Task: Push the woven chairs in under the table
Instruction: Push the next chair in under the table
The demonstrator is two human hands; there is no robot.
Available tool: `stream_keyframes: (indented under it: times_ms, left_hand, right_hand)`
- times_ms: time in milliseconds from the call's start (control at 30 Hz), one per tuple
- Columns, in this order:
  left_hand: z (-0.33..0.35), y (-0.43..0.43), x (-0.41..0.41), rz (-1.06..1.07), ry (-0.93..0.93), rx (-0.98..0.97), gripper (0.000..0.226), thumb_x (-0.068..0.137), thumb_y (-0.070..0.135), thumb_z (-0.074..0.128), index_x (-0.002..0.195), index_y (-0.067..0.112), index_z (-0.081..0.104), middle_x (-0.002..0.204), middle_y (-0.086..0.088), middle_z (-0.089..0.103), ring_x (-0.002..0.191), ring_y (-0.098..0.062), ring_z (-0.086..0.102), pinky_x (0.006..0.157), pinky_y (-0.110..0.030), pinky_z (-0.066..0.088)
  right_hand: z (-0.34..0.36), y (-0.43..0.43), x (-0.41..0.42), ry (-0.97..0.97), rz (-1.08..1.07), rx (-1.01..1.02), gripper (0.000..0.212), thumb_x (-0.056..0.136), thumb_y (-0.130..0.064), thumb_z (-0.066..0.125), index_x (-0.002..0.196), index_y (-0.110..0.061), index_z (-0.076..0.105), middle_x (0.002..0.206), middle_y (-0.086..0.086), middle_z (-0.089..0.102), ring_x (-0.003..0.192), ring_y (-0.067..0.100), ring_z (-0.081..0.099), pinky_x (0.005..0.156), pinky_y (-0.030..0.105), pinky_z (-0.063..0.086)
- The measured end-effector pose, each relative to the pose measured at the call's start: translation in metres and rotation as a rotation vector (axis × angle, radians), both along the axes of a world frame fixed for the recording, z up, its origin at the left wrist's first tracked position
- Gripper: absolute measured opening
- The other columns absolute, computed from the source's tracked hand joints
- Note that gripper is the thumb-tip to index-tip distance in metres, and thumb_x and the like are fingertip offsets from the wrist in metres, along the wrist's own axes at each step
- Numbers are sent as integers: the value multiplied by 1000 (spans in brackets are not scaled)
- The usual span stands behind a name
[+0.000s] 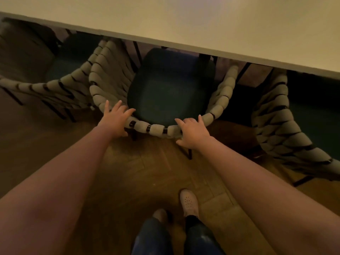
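text: none legible | labels: none | numbers: none

Brown herringbone wood floor (pixel 139 173) throughout. Near edge: pale perforated clog-style shoe (pixel 189 202) at right, second pale shoe (pixel 160 214) left of it, dark blue trouser legs (pixel 152 240) above both.

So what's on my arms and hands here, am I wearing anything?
Nothing visible: the left arm and right arm are bare with no sleeves in view, and the left hand and right hand show no gloves, watch or rings.
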State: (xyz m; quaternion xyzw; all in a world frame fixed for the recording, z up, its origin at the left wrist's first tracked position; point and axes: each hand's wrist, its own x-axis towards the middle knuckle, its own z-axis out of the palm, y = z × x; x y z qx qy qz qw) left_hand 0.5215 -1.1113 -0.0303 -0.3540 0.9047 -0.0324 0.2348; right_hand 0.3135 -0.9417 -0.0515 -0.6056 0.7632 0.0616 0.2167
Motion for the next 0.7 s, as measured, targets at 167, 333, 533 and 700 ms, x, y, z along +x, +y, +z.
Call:
stream_keyframes:
  times_ms: [167,333,533,700]
  left_hand:
    - [-15,-44,17,-33,-88,44,74,84,33,68,147,29,29,152,-2,32,147,-24,14,115,-62,-2]
    - [-27,-96,29,-146,-96,115,55,88,31,63,139,33,43,145,4,42,142,-21,26,114,-59,-3]
    - [-26,-104,16,-291,-142,187,45,90,29,61,133,37,49,126,8,59,121,-15,51,114,-44,22]
    - [-30,-86,23,-390,-86,200,39,90,38,58,129,41,52,111,11,64,103,-11,58,100,-33,38]
  right_hand:
    - [-12,-32,28,12,-50,65,54,88,-28,61,138,-22,42,115,4,61,114,27,56,115,57,20]
    - [-21,-57,45,61,-184,105,18,86,-28,60,103,-23,62,88,0,60,91,20,60,98,43,41]
    - [-25,-54,54,87,-313,94,11,89,-28,57,95,-22,64,85,0,62,89,20,60,101,42,38]
    - [-23,-25,60,96,-340,117,13,89,-27,57,99,-24,65,90,-1,63,93,20,58,103,41,36]
